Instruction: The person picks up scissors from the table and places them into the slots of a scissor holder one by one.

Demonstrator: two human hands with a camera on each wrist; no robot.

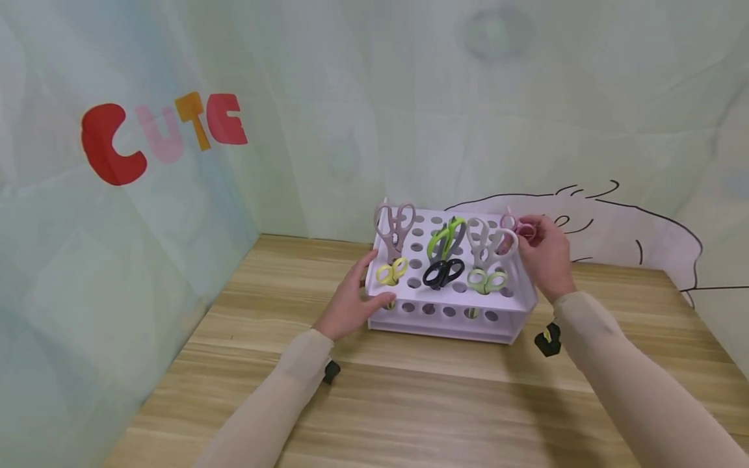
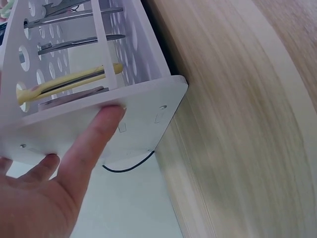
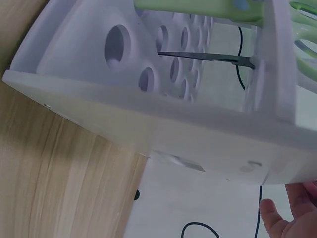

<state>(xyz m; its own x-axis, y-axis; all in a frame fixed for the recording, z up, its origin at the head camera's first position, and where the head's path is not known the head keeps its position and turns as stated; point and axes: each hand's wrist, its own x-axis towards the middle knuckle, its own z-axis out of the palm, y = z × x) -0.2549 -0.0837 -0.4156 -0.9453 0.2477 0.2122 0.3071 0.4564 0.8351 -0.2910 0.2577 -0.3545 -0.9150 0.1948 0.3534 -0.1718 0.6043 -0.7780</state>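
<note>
A pale lilac two-tier rack with rows of round holes stands on the table. My left hand rests its fairly straight fingers against the rack's left side wall. At the back right corner, my right hand pinches a handle of the pink scissors; their blades are hidden in the head view. Mauve scissors and yellow scissors stand at the left. Green-and-grey scissors and black scissors sit mid-rack. Whitish scissors and light green scissors stand towards the right.
The wood-grain table extends around the rack. Behind it hangs a pale printed curtain with line drawings, and coloured letters at the left. A dark wrist device shows under the right sleeve.
</note>
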